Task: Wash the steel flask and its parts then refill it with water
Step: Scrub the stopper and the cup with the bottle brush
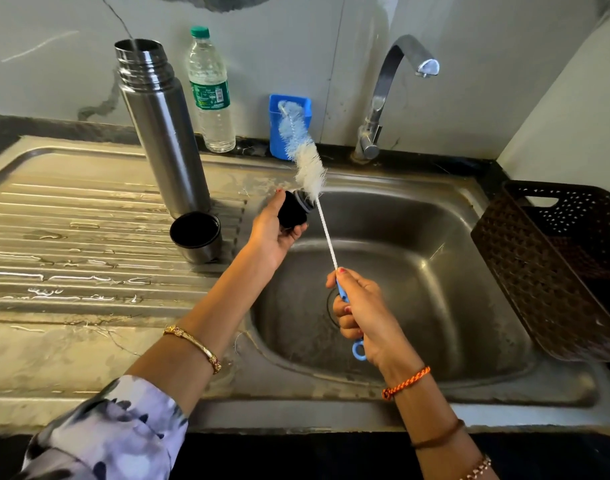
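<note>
Left hand grips the black stopper over the sink, right hand is wrapped round the brush handle, bristles touching the stopper. Flask stands open on the drainboard, cup just beside it.

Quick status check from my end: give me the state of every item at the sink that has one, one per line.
steel flask: upright on drainboard, open, no cap
cup lid: off flask, standing mouth-up beside it
stopper: off flask, held in left hand
bottle brush: handle gripped by right hand, bristles against stopper
tap: no water visibly running
plastic bottle: capped, upright
basket: tilted against sink edge
</note>
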